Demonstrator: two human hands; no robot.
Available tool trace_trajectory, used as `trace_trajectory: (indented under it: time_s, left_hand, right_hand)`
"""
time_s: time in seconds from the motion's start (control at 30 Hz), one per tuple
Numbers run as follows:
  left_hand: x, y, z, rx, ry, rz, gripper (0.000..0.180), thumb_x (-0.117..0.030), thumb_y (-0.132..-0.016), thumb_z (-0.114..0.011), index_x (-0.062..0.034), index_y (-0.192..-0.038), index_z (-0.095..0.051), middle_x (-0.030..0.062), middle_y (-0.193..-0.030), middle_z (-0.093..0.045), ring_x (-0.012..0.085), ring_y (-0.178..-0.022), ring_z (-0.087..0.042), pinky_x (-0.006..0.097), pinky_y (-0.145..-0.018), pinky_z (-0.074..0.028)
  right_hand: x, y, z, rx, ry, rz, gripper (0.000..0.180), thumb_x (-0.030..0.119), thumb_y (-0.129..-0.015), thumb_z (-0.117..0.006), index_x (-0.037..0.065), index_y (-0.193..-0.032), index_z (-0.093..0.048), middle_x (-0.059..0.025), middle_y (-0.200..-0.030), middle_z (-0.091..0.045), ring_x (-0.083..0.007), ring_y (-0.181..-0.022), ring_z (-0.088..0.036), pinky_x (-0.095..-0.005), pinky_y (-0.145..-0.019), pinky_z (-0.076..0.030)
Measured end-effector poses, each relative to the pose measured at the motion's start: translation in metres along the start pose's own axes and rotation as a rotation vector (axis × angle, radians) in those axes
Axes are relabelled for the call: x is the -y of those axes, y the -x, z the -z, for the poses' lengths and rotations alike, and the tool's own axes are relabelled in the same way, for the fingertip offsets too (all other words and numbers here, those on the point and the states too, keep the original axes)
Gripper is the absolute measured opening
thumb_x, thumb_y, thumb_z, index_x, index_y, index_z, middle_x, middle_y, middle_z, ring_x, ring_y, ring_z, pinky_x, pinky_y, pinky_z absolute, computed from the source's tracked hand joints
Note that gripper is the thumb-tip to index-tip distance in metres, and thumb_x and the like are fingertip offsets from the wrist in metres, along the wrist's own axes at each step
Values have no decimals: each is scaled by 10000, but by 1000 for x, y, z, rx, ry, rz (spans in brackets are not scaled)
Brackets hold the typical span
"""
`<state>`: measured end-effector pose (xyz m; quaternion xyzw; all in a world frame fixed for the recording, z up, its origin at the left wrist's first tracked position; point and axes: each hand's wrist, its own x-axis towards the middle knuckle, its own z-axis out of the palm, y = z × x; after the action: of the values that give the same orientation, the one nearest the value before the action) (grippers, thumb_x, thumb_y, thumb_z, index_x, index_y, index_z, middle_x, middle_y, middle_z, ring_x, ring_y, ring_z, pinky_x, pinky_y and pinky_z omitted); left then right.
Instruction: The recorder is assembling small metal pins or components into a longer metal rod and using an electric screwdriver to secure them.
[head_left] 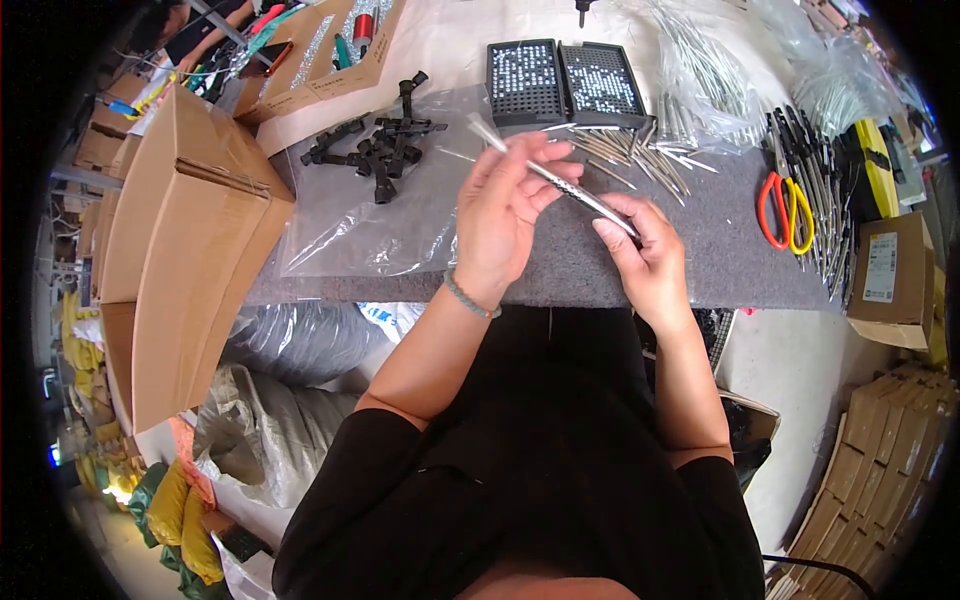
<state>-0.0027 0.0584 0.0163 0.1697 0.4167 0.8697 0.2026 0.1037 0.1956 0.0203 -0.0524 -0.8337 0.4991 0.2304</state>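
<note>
A slim silver rod-like tool [582,196], with a dark patterned stretch in its middle and a pale, blurred wider end, slants between my hands above the table's front. My right hand [650,248] closes thumb and fingers round its lower end. Toward the pale end, my left hand [508,205] has its thumb side against the rod, while its other fingers are loosely spread. Just beyond the hands lie several thin metal and tan rods [640,158] in a loose pile. Two black trays [527,115] side by side hold many small pale pieces in their holes.
Black plastic fittings [385,150] lie on a clear plastic bag [350,235] at left, beside a large open cardboard box [200,240]. At right are red-and-yellow-handled scissors [772,210], several dark-tipped metal rods [830,215], bagged rods [705,80] and a small carton [893,285].
</note>
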Motion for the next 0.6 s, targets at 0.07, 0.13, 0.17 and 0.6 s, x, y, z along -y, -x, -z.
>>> trace_trajectory:
  time_s: [0.07,0.13,0.17,0.6]
  left_hand:
    - [-1,0,0,-35,147,4,340,-247,-1006,-414,26,-1166,-538,197,-1093,-631,273,-994,-634,363,-841,-516]
    - [-4,0,0,-1,176,23,366,-260,-1006,-409,28,-1206,-514,200,-1106,-627,298,-1016,-629,375,-854,-511]
    - [-4,1,-1,-2,175,21,366,-260,-1006,-409,28,-1206,-514,200,-1106,-627,298,-1016,-629,375,-854,-511]
    - [-8,3,-6,83,-13,26,481,-339,-1018,-298,25,-1296,-446,240,-1171,-588,345,-1002,-633,412,-866,-522]
  right_hand:
    - [-2,1,-1,-21,-22,-4,211,131,-860,-665,24,-1037,-626,-113,-912,-635,-233,-828,-625,-308,-726,-483]
    - [-2,2,0,-34,-50,-7,212,128,-863,-661,20,-1042,-626,-113,-916,-637,-229,-835,-624,-303,-735,-481]
    - [-1,1,0,-21,-44,0,212,132,-865,-660,20,-1042,-626,-109,-920,-639,-218,-838,-623,-299,-739,-479]
    - [1,3,4,30,-172,-145,222,151,-881,-659,10,-1047,-616,-56,-899,-626,-120,-824,-573,-265,-731,-461]
